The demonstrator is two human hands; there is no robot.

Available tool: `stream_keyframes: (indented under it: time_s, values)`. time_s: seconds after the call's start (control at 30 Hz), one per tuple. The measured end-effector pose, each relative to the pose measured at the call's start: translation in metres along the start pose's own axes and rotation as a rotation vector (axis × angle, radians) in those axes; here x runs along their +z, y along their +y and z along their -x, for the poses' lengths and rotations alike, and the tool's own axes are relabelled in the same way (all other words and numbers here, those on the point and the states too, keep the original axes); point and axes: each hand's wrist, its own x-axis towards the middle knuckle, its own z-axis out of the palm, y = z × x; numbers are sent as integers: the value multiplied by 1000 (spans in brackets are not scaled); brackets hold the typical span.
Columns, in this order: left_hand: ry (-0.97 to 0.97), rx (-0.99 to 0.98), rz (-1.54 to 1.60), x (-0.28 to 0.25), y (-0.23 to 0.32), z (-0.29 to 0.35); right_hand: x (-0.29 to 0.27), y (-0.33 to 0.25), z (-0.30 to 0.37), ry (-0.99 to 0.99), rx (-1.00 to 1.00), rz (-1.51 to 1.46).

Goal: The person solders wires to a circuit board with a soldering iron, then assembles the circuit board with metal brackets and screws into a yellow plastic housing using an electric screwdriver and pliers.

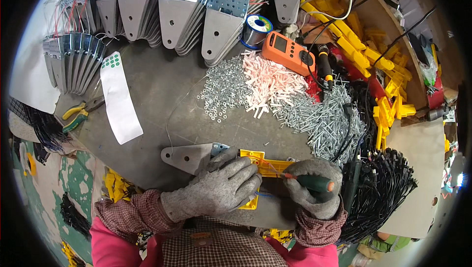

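Two gloved hands are working at the near edge of a grey metal worktop (162, 90). The left hand (221, 183) is lying flat with its fingers spread over a yellow plastic block (263, 166), pressing it down where it is resting on a flat metal bracket (189, 156) just in front of the person. The right hand (314, 188) is curling shut around the green handle of a screwdriver (314, 183), whose tip is pointing left into the top of the yellow block.

Beyond the hands, a pile of small silver nuts (223, 90) is lying beside a heap of pale pink plastic pieces (268, 83), and a larger pile of silver screws (324, 117) is spreading to the right of them. An orange multimeter (287, 53) is sitting behind the pink heap, next to a spool of solder wire (258, 25). Stacks of perforated metal brackets (182, 11) are lining the far edge of the table. A white paper strip (120, 100) with green dots is lying to the left, near a pair of green and yellow pliers (78, 114). More yellow plastic parts (373, 60) are crowding the right side, and a bundle of black cables (383, 178) is sitting just right of the right hand.
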Motion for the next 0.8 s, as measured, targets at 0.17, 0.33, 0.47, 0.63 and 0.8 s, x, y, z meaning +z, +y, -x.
stream_keyframes:
  time_s: [0.17, 0.33, 0.47, 0.63, 0.8]
  values:
    - [1, -29, 61, -4, 2, -1, 11, 13, -5, -35, -145, 124]
    - [-39, -23, 49, -3, 2, -2, 2, 17, -3, -160, -128, 69]
    - [-76, -23, 25, -5, 2, -2, 1, 19, -8, -225, -99, -64]
    - [-119, 13, -37, -5, -1, -3, 5, 17, -12, -189, -98, -85]
    - [-107, -10, 25, -2, 0, -2, 2, 13, -16, -174, -165, -97]
